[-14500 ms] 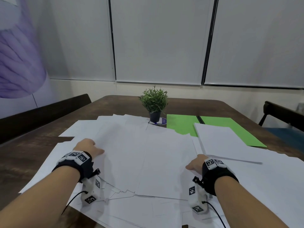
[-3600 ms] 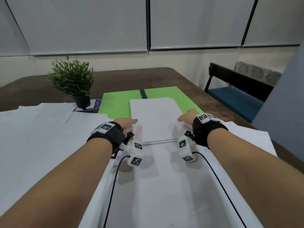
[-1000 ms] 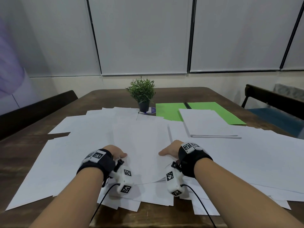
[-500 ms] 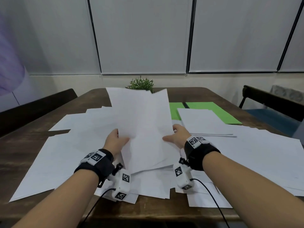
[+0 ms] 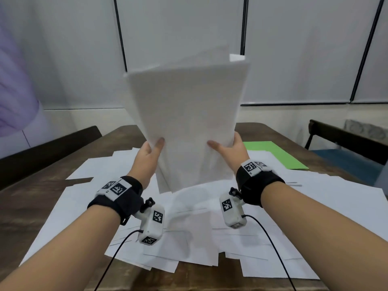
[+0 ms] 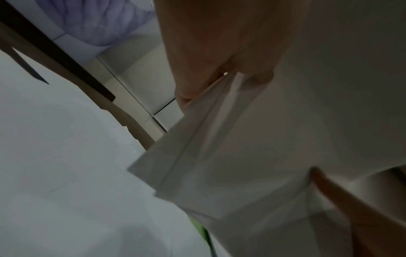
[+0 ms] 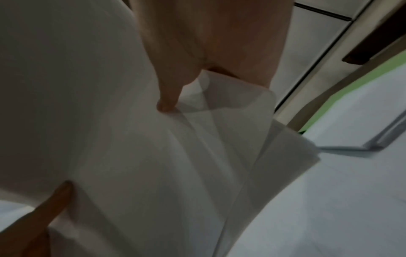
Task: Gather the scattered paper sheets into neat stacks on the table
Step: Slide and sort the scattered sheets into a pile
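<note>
Both hands have hold of one bundle point(image 5: 186, 122) of white paper, standing it nearly upright above the table. The left hand point(image 5: 147, 158) pinches its left edge, thumb on the near face and fingers point(image 6: 186, 92) wrapped behind; the right hand point(image 5: 233, 152) does the same on the right edge, thumb pressed to the front. The sheets are thin, matte and limp. Their edges do not line up: at the top a corner pokes past the rest, and the wrist views show the lower corners fanned and creased where the fingers bear on them. The bottom edge hangs clear of the paper below, with open air all round.

Under it, loose sheets point(image 5: 195, 234) cover most of the dark wooden table point(image 5: 35, 192), overlapping at odd angles, some jutting over the near edge. A squared stack point(image 7: 360, 128) lies to the right, partly on a flat green sheet point(image 5: 270, 152). A dark bench back point(image 5: 48, 150) runs along the left, a blue-seated chair point(image 5: 346, 156) stands to the right, and pale panels close the far side.
</note>
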### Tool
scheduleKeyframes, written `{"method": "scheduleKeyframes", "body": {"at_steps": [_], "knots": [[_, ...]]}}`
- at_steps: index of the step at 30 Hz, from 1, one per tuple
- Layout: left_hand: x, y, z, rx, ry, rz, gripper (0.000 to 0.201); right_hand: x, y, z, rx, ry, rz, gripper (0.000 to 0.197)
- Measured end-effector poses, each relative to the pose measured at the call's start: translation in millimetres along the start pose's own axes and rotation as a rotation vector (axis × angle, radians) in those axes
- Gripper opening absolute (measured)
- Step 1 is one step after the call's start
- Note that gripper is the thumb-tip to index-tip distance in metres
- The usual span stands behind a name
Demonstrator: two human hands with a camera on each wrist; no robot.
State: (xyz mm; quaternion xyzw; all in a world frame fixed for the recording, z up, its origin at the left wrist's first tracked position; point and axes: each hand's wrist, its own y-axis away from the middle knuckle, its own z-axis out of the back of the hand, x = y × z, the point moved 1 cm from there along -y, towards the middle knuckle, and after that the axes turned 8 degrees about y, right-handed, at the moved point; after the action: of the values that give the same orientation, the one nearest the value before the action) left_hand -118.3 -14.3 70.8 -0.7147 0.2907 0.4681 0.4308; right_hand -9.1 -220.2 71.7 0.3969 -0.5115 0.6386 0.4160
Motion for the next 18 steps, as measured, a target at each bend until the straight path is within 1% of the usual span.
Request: {"method": "scheduleKeyframes", "body": {"at_steps": [2,4,5,6,7,8,9,10,11,12,13,14,15,17,18], "knots": [[-6,-2,-1,-0.065,-0.032,-0.013,0.035,3,2,-1,-0.014,0.047,0.001,0.04],[-7,-6,1,-0.09,-0.034,-0.048,0.025,3,2,1,0.003,0.052,0.002,0.019],[-8,-6,2,-0.083,-0.047,-0.064,0.017,-3,-1,2,0.026,0.09,-0.036,0.01],[-6,-9,7,-0.094,-0.092,-0.065,0.011,-7,0,6,0.051,0.151,-0.084,0.008],[-2,-10,11,-0.103,-0.151,-0.034,0.017,-9,5,8,0.074,0.178,-0.158,0.019],[3,-12,17,-0.117,-0.196,0.01,0.023,-15,6,12,0.129,0.186,-0.223,0.032],[8,-12,21,-0.124,-0.218,0.056,0.024,-15,9,19,0.128,0.153,-0.255,0.045],[12,-13,24,-0.121,-0.237,0.084,0.015,-9,13,23,0.118,0.211,-0.244,0.054],[10,-9,22,-0.106,-0.244,0.082,0.009,0,18,23,0.137,0.268,-0.237,0.057],[9,-8,19,-0.097,-0.246,0.076,0.019,3,18,23,0.157,0.208,-0.231,0.053],[9,-9,17,-0.092,-0.234,0.084,0.021,7,20,23,0.186,0.139,-0.171,0.045],[8,-11,15,-0.095,-0.236,0.097,0.019,8,16,19,0.192,0.21,-0.088,0.038],[6,-10,13,-0.093,-0.233,0.114,0.017,9,12,11,0.16,0.242,-0.054,0.038],[7,-10,16,-0.068,-0.235,0.13,0.009,-1,10,2,0.148,0.252,-0.024,0.036],[7,-9,17,-0.052,-0.255,0.136,0.016,-4,10,1,0.147,0.255,-0.035,0.035]]}}
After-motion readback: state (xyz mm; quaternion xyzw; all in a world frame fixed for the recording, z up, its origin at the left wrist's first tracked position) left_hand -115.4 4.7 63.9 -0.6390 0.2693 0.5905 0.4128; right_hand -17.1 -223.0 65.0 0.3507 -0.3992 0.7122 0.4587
